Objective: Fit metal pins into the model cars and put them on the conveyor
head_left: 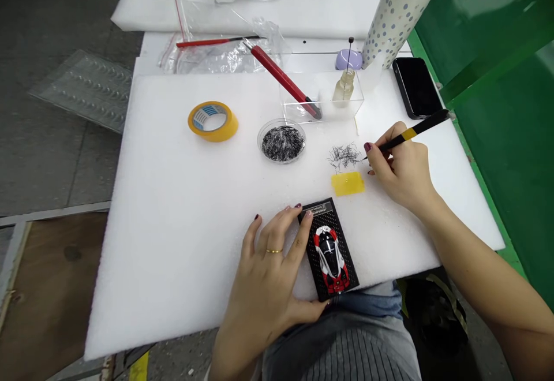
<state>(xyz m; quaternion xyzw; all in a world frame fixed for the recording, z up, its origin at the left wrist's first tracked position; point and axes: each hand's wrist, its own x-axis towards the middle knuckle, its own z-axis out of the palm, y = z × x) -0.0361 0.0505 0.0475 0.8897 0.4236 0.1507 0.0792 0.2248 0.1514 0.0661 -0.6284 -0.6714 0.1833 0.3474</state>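
Observation:
My left hand [272, 260] steadies a black display base [314, 242] near the front edge of the white foam board, index finger on its top plate and thumb at the lower corner. On that base sits a small red, white and black model car [330, 258]. My right hand [402, 164] pinches a slim black pen-shaped tool [426, 124] with a yellow band; whether it is a brush or tweezers is unclear. Its fine tip points at a loose heap of tiny black slivers [344, 156]. Just below the heap lies a yellow tape piece [348, 183].
A clear round dish [281, 141] holds more black slivers. Left of it lies a yellow tape roll [213, 121]. Behind are a red craft knife [283, 78], a clear box [298, 112] with a small glass bottle [344, 88], a phone [416, 88] and a dotted tumbler [398, 17].

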